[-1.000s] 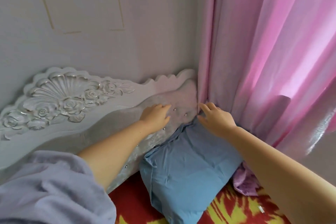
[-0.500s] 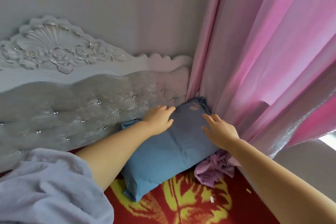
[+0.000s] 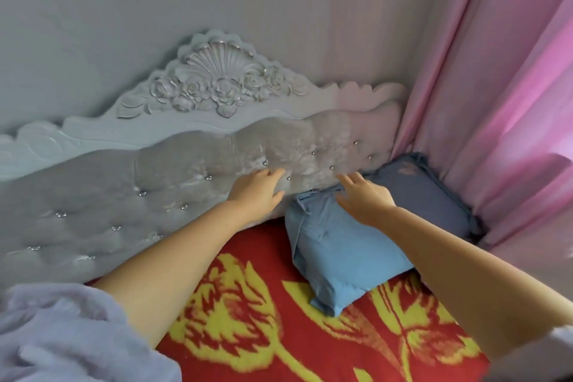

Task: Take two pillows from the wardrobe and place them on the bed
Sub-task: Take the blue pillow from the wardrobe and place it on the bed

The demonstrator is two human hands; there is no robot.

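A blue pillow point(image 3: 341, 251) lies on the bed point(image 3: 248, 319), which has a red cover with yellow flowers. The pillow leans against the padded grey headboard point(image 3: 124, 195) in the right corner; its far end point(image 3: 428, 192) looks darker. My right hand point(image 3: 364, 197) hovers over the pillow's near top edge, fingers spread, holding nothing. My left hand point(image 3: 255, 192) is just left of the pillow, in front of the headboard, fingers apart and empty. No second pillow is in view.
A pink curtain point(image 3: 496, 102) hangs along the right side down to the pillow's end. The carved white headboard crest point(image 3: 217, 84) stands against a pale wall. A lilac sleeve point(image 3: 62, 338) fills the lower left corner.
Both hands have lifted off the pillow and moved left. The view has swung left, showing more headboard. The pillow lies against the headboard in the corner.
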